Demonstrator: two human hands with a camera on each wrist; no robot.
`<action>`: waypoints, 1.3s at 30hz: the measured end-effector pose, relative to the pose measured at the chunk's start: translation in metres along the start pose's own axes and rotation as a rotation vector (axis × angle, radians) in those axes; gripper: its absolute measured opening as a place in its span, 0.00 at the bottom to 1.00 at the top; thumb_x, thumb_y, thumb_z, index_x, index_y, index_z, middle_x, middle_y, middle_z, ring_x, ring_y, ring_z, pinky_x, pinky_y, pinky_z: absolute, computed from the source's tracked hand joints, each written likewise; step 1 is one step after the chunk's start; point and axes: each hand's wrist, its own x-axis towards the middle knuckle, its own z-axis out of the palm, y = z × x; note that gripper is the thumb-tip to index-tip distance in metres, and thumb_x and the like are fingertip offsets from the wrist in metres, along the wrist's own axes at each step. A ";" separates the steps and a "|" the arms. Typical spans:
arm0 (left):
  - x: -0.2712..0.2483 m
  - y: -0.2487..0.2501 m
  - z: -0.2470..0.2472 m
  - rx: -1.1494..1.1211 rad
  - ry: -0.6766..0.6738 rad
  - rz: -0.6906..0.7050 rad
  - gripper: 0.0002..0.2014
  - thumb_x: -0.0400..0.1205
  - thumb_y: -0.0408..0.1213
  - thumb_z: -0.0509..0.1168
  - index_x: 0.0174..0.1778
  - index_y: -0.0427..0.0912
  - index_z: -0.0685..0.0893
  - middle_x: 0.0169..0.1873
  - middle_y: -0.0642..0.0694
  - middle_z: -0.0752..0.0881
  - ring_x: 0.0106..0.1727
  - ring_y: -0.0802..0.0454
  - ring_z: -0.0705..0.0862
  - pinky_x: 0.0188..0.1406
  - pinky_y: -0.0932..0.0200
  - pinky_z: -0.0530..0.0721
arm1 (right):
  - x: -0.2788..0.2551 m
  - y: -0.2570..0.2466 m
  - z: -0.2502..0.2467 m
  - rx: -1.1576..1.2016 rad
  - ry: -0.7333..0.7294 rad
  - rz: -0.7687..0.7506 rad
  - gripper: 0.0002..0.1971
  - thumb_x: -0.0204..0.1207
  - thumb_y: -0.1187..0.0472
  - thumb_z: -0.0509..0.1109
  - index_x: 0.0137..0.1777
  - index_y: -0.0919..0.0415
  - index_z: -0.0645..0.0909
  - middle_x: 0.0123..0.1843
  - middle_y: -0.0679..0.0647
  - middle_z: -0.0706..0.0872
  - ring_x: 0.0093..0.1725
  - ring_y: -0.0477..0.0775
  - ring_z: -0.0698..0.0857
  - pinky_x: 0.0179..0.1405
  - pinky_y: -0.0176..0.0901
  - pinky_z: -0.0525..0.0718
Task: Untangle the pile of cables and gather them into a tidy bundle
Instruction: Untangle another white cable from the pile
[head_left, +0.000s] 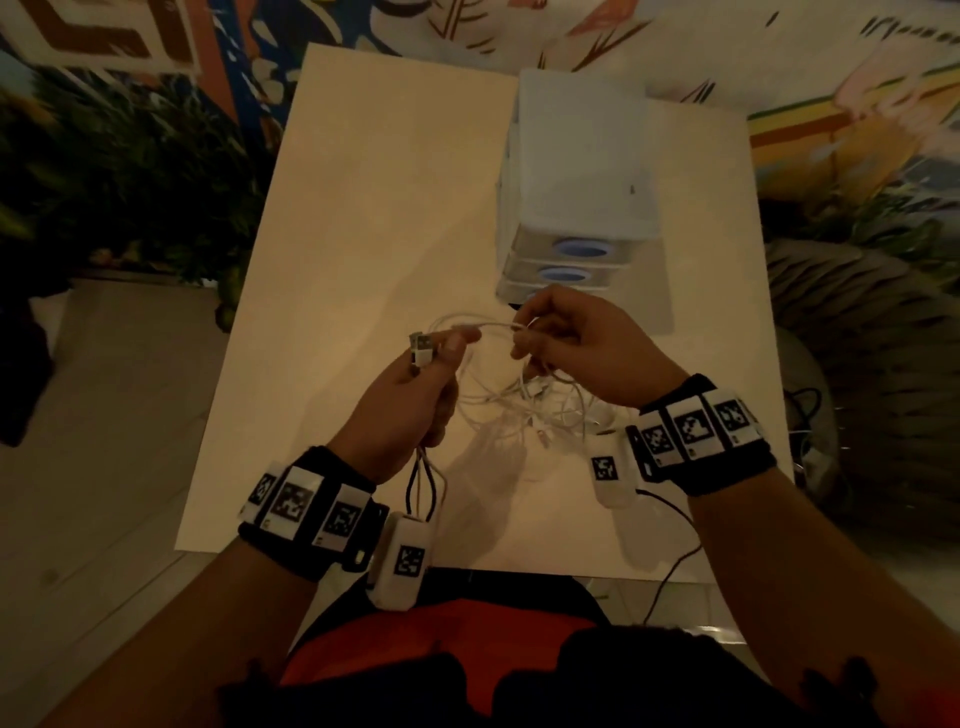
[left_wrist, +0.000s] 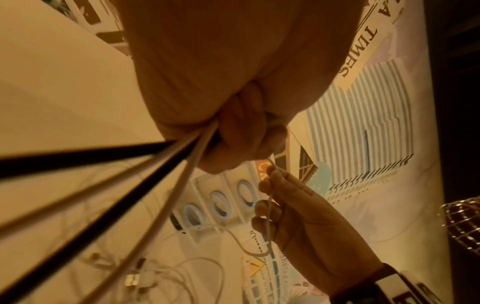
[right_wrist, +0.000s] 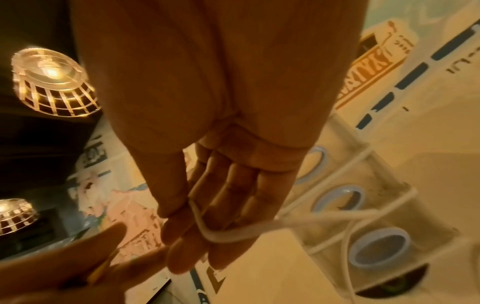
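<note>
A tangle of white cables (head_left: 540, 405) lies on the cream table (head_left: 363, 218) under my hands. My left hand (head_left: 415, 395) grips a bunch of cables, white and black, with USB plugs (head_left: 422, 347) sticking out past the thumb; the strands (left_wrist: 166, 156) hang from the fist toward my wrist. My right hand (head_left: 566, 338) pinches one white cable (head_left: 488, 326) stretched between both hands. In the right wrist view that white cable (right_wrist: 221, 234) runs across my fingers (right_wrist: 233, 197) and off to the right. The right hand (left_wrist: 280, 207) also shows in the left wrist view, the cable running down through it.
A white plastic drawer unit (head_left: 576, 176) with blue round pulls (head_left: 584, 252) stands at the table's back right, just beyond my right hand. A thin black cord (head_left: 670, 566) trails off the front right edge. Plants (head_left: 130, 171) stand left of the table.
</note>
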 end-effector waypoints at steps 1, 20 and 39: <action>-0.001 0.005 0.006 -0.016 -0.010 0.009 0.17 0.91 0.49 0.57 0.71 0.52 0.83 0.26 0.50 0.70 0.24 0.55 0.61 0.22 0.61 0.60 | -0.005 -0.007 0.000 -0.016 -0.031 -0.020 0.05 0.82 0.59 0.73 0.55 0.55 0.82 0.44 0.52 0.94 0.42 0.55 0.93 0.50 0.64 0.91; -0.011 0.050 0.037 -0.195 0.232 0.341 0.15 0.92 0.47 0.56 0.42 0.48 0.79 0.34 0.52 0.75 0.22 0.57 0.58 0.20 0.62 0.58 | -0.056 0.095 -0.062 -0.456 0.314 -0.140 0.05 0.84 0.60 0.70 0.55 0.54 0.86 0.51 0.46 0.90 0.53 0.48 0.87 0.59 0.46 0.82; -0.025 0.052 0.111 0.472 0.053 0.472 0.08 0.86 0.35 0.68 0.58 0.53 0.85 0.40 0.50 0.89 0.30 0.66 0.85 0.32 0.75 0.78 | -0.067 -0.048 -0.075 -0.319 0.294 -0.570 0.06 0.85 0.60 0.70 0.58 0.57 0.86 0.49 0.40 0.90 0.47 0.41 0.89 0.47 0.33 0.83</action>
